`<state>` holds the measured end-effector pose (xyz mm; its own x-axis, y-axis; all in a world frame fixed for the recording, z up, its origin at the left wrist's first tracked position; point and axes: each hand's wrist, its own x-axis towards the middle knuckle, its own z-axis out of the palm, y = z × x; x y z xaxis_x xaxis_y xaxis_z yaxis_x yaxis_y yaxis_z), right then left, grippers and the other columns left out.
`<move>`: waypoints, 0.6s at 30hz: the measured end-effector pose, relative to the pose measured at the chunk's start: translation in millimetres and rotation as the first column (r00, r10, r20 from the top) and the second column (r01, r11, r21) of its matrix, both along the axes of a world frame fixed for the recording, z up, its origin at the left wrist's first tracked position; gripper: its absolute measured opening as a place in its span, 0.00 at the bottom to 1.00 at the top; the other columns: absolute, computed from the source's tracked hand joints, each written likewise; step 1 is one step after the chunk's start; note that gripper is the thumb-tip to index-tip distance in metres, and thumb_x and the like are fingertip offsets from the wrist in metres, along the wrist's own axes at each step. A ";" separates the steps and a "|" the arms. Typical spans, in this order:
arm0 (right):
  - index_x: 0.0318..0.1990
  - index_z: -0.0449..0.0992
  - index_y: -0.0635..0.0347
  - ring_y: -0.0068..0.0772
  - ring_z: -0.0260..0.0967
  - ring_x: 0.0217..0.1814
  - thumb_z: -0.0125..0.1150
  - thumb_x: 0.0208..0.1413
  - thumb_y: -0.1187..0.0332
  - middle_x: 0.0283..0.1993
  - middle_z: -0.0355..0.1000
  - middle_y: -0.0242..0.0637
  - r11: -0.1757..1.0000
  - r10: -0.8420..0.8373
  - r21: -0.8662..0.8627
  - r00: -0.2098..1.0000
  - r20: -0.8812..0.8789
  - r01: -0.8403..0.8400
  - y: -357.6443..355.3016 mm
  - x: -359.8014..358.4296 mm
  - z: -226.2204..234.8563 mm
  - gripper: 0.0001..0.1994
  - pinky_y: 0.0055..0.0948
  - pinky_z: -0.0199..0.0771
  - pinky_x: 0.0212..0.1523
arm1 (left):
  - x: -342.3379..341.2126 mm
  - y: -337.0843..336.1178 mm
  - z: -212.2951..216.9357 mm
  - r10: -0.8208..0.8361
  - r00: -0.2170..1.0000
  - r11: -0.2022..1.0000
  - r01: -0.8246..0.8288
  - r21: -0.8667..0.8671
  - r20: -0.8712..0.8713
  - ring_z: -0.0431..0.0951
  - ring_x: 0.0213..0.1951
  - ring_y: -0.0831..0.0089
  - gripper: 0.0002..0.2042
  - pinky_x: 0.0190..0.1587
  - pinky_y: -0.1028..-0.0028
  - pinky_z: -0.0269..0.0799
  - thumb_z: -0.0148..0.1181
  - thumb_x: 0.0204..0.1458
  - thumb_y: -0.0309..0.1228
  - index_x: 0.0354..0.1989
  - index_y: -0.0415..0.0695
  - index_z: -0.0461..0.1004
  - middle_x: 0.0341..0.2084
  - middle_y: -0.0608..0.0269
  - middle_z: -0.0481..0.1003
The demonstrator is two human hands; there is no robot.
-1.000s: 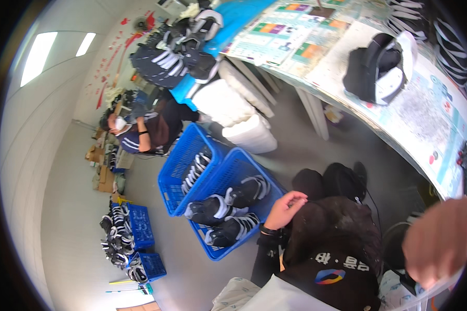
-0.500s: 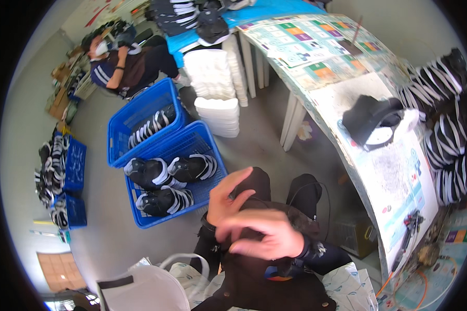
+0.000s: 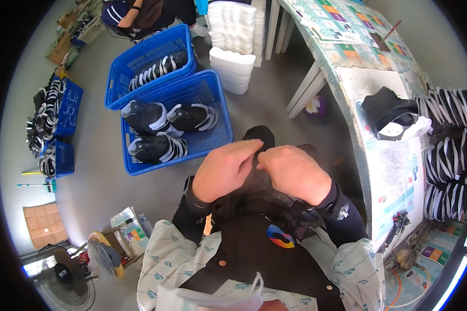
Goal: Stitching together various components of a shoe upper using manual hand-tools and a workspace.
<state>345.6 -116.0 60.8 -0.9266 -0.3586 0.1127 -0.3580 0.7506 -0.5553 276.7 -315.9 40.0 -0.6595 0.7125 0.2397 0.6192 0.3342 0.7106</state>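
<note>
My left hand (image 3: 224, 171) and my right hand (image 3: 294, 173) are raised over my lap, close together. On the left, the fingers lie pressed together and bent toward the thumb. The right is curled like a loose fist, its fingertips facing the left ones. Whatever sits between the fingertips, if anything, is too small or hidden to make out. Beyond my left hand, black-and-white shoe uppers (image 3: 149, 149) lie in a blue plastic crate (image 3: 220, 111). Another black-and-white shoe upper (image 3: 386, 111) rests on the worktable (image 3: 347, 129) at my right.
A second blue crate (image 3: 109, 83) holds a row of uppers. White stacked padding pieces (image 3: 231, 70) stand behind. Piled uppers (image 3: 451, 155) line the table's right side. A seated person (image 3: 150, 15) is at the back. A fan (image 3: 62, 274) stands lower left.
My view has tipped downward, so crates and table sit higher. My hands, crossed and blurred before with the left fingers spread, are now side by side with fingers drawn in.
</note>
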 end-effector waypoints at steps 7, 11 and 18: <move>0.49 0.75 0.66 0.58 0.74 0.39 0.61 0.62 0.74 0.35 0.75 0.50 0.975 -0.094 -0.215 0.978 -0.187 0.052 3.7 -16.1 16.1 0.10 0.46 0.74 0.42 | -6.6 7.6 -12.4 -0.005 0.999 0.991 -0.001 0.137 0.042 0.82 0.48 0.48 0.15 0.50 0.62 0.79 0.59 0.57 0.23 0.53 0.41 0.79 0.49 0.49 0.81; 0.78 0.46 0.68 0.54 0.75 0.29 0.62 0.67 0.65 0.28 0.74 0.44 0.880 -0.177 -0.420 0.974 0.144 0.223 -3.2 -9.6 28.7 0.40 0.41 0.75 0.35 | -8.6 10.8 -25.7 0.049 0.983 0.993 -0.067 0.093 0.177 0.83 0.48 0.49 0.14 0.51 0.60 0.79 0.61 0.59 0.27 0.54 0.41 0.78 0.48 0.48 0.82; 0.77 0.50 0.64 0.48 0.80 0.43 0.52 0.73 0.61 0.40 0.80 0.45 0.843 0.069 -0.536 0.977 0.200 0.050 -7.4 -14.5 21.9 0.32 0.38 0.77 0.48 | 0.3 11.1 -60.4 -0.017 0.977 0.993 -0.008 0.114 0.213 0.83 0.41 0.53 0.08 0.45 0.63 0.78 0.57 0.61 0.26 0.46 0.42 0.79 0.38 0.51 0.80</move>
<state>331.1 -123.5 82.7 -0.9468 -0.3061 0.0996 -0.1984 0.3110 -0.9295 276.9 -304.8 -20.3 -0.7012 0.6917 0.1729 0.4502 0.2415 0.8596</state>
